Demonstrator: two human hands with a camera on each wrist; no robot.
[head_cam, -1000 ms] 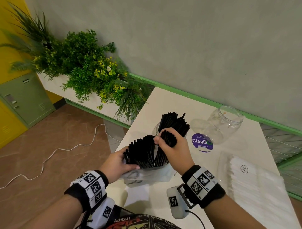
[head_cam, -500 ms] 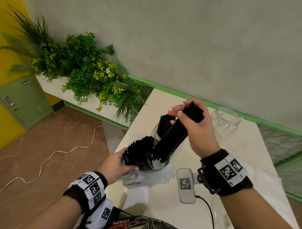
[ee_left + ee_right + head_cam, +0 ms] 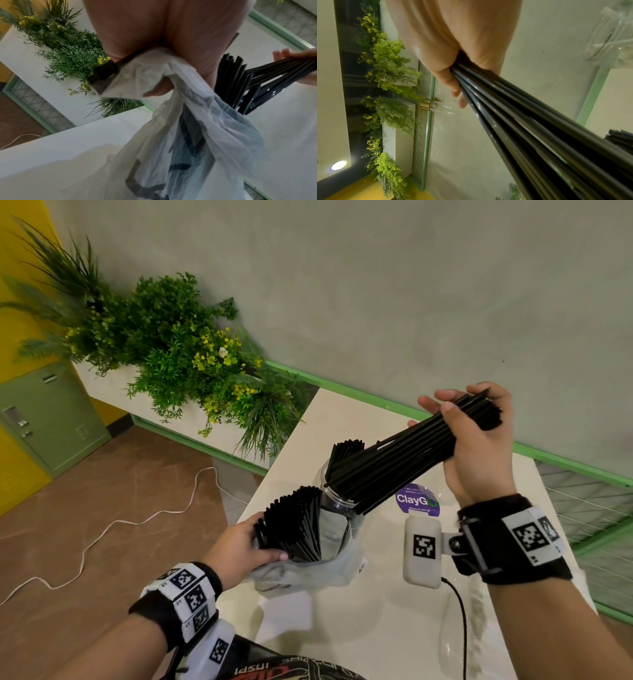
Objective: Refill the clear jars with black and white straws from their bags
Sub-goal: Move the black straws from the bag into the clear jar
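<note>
Right hand (image 3: 476, 440) grasps bundle of black straws (image 3: 404, 460), now lifted clear of bag (image 3: 308, 570), lower ends over jar (image 3: 337, 498) mouth. Left hand (image 3: 239, 549) clutches bag with remaining straws (image 3: 294, 525). Drop into jar likely next.

The left hand (image 3: 239, 546) is covering the near side of the straws (image 3: 294, 529) in the bag (image 3: 308, 571), whose print is blurring past reading in the left wrist view. The jar (image 3: 337, 501) is hiding behind straws and bag, its base unseen. The right hand (image 3: 479, 440) is swallowing the bundle (image 3: 404, 460) ends.
</note>
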